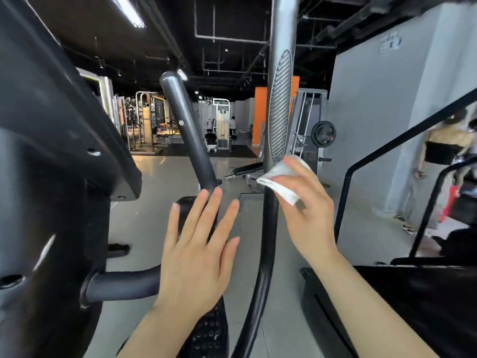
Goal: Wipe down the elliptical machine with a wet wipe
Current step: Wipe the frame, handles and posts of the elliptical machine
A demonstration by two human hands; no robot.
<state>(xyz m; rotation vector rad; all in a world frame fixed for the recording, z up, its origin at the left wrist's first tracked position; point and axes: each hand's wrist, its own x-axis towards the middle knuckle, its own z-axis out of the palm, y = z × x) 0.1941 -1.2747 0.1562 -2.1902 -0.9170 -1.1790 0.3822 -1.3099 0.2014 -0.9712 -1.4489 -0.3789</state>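
Hovering closest to the camera, the left hand point(198, 254) is spreading its fingers point(192, 215) flat and holding nothing, just left of the long swinging handle point(271, 223) of the elliptical machine point(51, 156). Beyond it, the right hand point(307, 210) is pinching a folded wet wipe point(280, 180) against that handle's right side, where the black tube is meeting the grey ribbed grip point(280, 109). With the handle running upright, the wiping stroke is likely travelling along its length, and the right hand is the nearer one for it.
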